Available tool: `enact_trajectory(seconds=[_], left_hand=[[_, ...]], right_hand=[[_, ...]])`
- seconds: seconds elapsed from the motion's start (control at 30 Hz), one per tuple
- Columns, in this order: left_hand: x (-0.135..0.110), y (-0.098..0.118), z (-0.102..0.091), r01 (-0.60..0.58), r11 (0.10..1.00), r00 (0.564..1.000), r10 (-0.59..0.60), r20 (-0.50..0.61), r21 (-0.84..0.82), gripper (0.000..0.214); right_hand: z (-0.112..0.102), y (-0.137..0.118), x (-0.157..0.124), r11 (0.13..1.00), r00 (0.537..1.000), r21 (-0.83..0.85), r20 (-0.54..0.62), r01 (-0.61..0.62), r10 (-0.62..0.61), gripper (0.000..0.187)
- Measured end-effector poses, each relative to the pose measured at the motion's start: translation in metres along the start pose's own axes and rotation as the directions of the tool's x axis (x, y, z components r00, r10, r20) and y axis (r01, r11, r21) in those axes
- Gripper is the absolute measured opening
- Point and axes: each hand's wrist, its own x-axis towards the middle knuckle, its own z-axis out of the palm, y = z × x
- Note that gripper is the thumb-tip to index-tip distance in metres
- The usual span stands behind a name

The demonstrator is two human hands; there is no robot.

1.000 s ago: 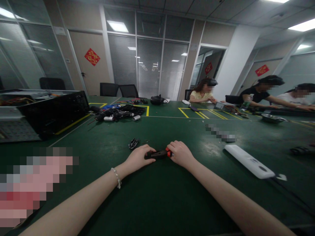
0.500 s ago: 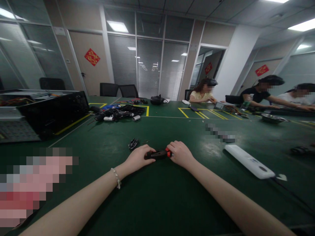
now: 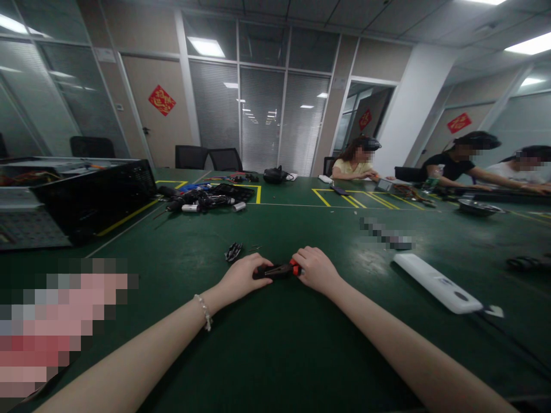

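Observation:
My right hand [image 3: 318,268] is closed around the red-and-black handles of pliers [image 3: 295,267], whose dark jaws point left. Opposite it, my left hand [image 3: 241,274] pinches a small black part [image 3: 263,272] between thumb and fingers. The jaws meet or overlap this part; dark on dark, I cannot tell whether they grip it. Both hands are low over the green table [image 3: 275,344]. Just beyond my left hand lies a small black-and-silver bundle [image 3: 233,252], with a few thin bits [image 3: 255,248] beside it.
A black computer case [image 3: 94,201] stands at the left. Behind my hands lies a heap of black tools and parts [image 3: 206,198]. To the right are a white power strip [image 3: 437,282] with a dark cable and a blurred-out item [image 3: 385,234]. Several people sit at the far right.

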Motion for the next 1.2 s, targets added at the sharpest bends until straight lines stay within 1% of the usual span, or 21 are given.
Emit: enact_trajectory(seconds=[0.23, 0.37, 0.47, 0.67, 0.87, 1.07, 1.2], left_hand=[[-0.0003, -0.002, 0.0016, -0.018, 1.0, 1.0, 0.018, -0.004, 0.014, 0.03], [-0.0006, -0.0022, 0.0016, -0.024, 1.0, 1.0, 0.024, -0.007, 0.018, 0.031], [-0.0005, -0.0006, 0.0001, -0.016, 1.0, 1.0, 0.016, -0.001, 0.021, 0.031], [-0.0003, 0.0018, -0.0011, -0.001, 1.0, 1.0, 0.001, 0.011, 0.016, 0.03], [-0.0005, 0.002, -0.0007, 0.003, 1.0, 1.0, -0.003, 0.009, 0.008, 0.031], [-0.0007, 0.001, -0.0012, 0.014, 1.0, 1.0, -0.014, 0.014, 0.003, 0.031], [-0.0006, 0.0018, -0.001, 0.005, 1.0, 1.0, -0.005, 0.005, 0.008, 0.031]], right_hand=[[0.0015, 0.0, 0.0005, 1.0, 1.0, -0.012, 0.004, -0.022, 0.022, 0.018], [0.0014, 0.0, 0.0003, 1.0, 1.0, -0.012, 0.002, -0.007, 0.007, 0.018], [0.0013, 0.0004, -0.0002, 1.0, 1.0, -0.007, -0.003, 0.0, 0.0, 0.019], [-0.0002, -0.0009, -0.0003, 1.0, 1.0, -0.017, 0.0, -0.025, 0.025, 0.018], [0.0, -0.0001, -0.0001, 1.0, 1.0, -0.01, 0.003, -0.002, 0.002, 0.018], [0.0011, -0.0001, -0.0002, 1.0, 1.0, -0.012, -0.003, -0.025, 0.025, 0.018], [0.0006, -0.0003, 0.0003, 1.0, 1.0, -0.018, -0.001, -0.01, 0.01, 0.019]])
